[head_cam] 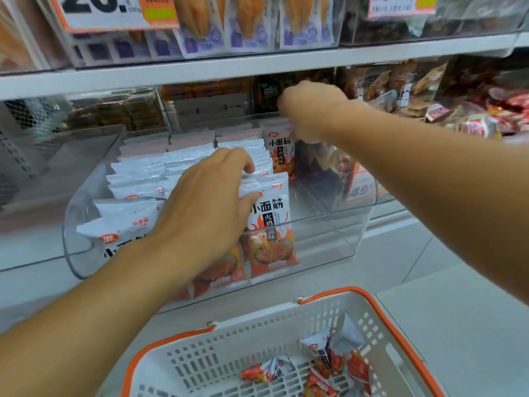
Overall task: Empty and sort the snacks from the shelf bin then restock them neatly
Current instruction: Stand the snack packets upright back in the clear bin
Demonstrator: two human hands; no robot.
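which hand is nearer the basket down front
Left. The left hand rests on packets at the bin's front, just above the basket; the right hand reaches the bin's back.

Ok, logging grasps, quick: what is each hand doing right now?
Left hand: grips the front snack packets in the clear bin.
Right hand: pinches the top of a rear packet.
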